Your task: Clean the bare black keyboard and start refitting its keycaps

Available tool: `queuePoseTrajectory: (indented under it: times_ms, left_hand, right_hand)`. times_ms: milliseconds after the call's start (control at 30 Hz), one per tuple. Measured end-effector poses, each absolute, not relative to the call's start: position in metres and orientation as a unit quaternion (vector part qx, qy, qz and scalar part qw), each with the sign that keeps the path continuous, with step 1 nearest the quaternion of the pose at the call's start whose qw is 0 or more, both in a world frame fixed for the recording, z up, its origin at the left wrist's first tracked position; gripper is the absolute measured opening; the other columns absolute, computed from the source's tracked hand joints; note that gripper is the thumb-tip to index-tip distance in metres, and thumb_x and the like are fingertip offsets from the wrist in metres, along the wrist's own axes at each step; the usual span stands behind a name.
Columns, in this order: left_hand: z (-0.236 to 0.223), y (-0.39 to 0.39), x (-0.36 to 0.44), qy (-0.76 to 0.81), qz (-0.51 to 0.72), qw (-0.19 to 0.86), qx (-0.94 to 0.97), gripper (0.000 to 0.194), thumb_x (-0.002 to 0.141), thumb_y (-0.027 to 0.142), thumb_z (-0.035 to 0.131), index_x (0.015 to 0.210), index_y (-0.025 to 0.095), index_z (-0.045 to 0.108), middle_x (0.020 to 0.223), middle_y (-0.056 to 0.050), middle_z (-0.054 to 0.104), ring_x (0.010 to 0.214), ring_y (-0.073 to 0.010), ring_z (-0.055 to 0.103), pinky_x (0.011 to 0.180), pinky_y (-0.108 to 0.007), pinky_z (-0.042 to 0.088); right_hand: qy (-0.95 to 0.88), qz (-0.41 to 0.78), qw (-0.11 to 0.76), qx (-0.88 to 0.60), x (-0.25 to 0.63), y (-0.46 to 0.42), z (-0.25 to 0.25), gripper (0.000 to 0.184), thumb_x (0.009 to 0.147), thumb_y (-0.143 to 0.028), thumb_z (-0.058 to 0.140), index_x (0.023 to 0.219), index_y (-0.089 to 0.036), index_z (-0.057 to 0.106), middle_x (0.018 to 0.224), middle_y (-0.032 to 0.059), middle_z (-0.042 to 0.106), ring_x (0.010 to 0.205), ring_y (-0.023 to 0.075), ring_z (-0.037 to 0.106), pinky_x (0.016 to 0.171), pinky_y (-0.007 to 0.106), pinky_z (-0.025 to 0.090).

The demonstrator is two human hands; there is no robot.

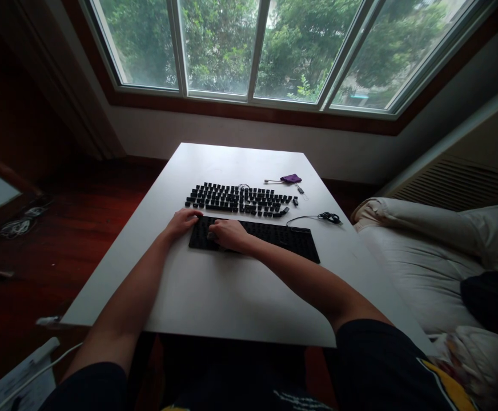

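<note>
Counter (232,302): white, beneath the keyboard (278,235).
Keyboard: flat, loose keycaps (221,198) beyond it.
Left hand (183,221): at keyboard's far left corner, grip indeterminable.
Right hand (229,234): curled over keyboard's left part, contents indeterminable.

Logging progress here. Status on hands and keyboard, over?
Left hand at far left corner of black keyboard. Right hand over its left half, grip unclear, partly hiding it. Loose keycaps beyond; coiled cable at right.

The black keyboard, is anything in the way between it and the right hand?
Nothing visible is. The right hand is over the left part of the black keyboard; the loose keys lie beyond it, not between them.
</note>
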State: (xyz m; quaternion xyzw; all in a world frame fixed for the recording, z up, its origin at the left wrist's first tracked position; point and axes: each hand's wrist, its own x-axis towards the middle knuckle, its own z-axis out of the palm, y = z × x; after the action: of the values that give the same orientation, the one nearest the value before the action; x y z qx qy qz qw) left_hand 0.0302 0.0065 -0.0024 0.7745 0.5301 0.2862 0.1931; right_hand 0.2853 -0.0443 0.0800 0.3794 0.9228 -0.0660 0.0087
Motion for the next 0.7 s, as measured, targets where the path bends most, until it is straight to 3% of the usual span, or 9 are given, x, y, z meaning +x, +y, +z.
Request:
queuePoseTrajectory:
  times_ms: [467, 700]
  left_hand:
    - [-0.005, 0.006, 0.03, 0.532, 0.284, 0.212, 0.769, 0.036, 0.088, 0.036, 0.057, 0.117, 0.027, 0.076, 0.116, -0.005, 0.073, 0.115, -0.027, 0.061, 0.105, -0.042, 0.047]
    - [-0.005, 0.007, 0.03, 0.536, 0.283, 0.215, 0.766, 0.037, 0.087, 0.037, 0.057, 0.117, 0.027, 0.075, 0.117, -0.005, 0.073, 0.118, -0.027, 0.059, 0.107, -0.043, 0.045]
  right_hand:
    - [0.934, -0.078, 0.054, 0.343, 0.365, -0.04, 0.083, 0.025, 0.083, -0.022, 0.067, 0.107, -0.024, 0.071, 0.109, 0.0044, 0.07, 0.09, 0.0192, 0.066, 0.061, 0.024, 0.032]
    - [0.929, -0.086, 0.072, 0.352, 0.418, -0.042, 0.088, 0.026, 0.083, -0.023, 0.069, 0.108, -0.024, 0.072, 0.108, 0.0046, 0.07, 0.087, 0.0184, 0.066, 0.062, 0.024, 0.033]
